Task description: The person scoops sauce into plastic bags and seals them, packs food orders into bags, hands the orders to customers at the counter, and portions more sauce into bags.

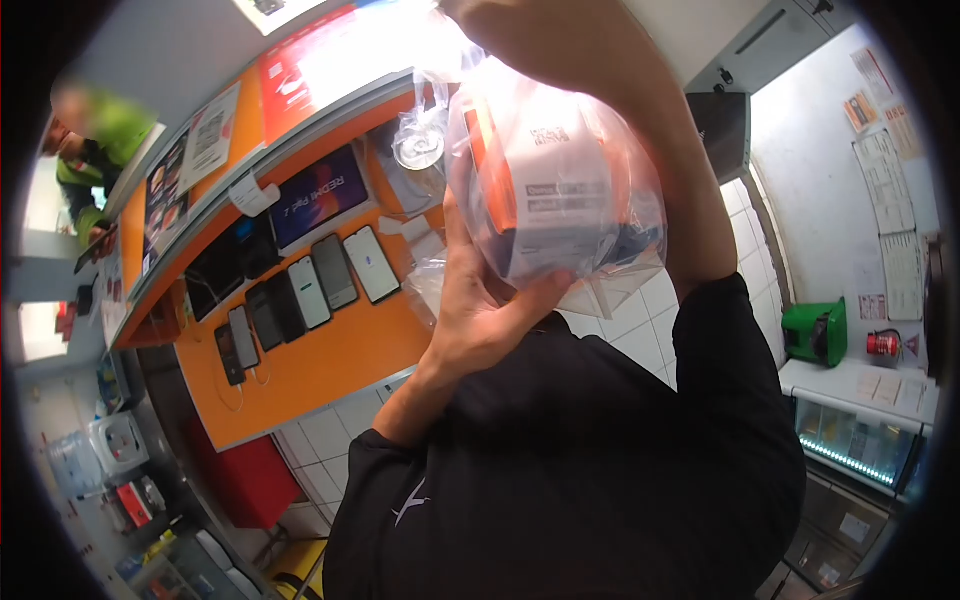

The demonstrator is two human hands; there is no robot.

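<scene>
A clear plastic bag (640,235) is held up in front of my chest. Inside it are orange things and a white printed paper (562,150) with a QR code; their exact kind is blurred by the plastic. My left hand (490,305) supports the bag from below and the left side, thumb pressed across its lower front. Above the bag, my right hand (490,20) reaches to its top at the frame's upper edge. Glare and the frame edge hide its fingers. A crumpled piece of clear plastic (428,115) rises at the bag's upper left.
Several phones (335,268) and a Redmi tablet box (320,197) lie on the orange counter (350,350) to the left. A person in a bright green jacket (122,125) stands beyond it. A green bin (815,332) and a glass-fronted fridge (855,440) are at right.
</scene>
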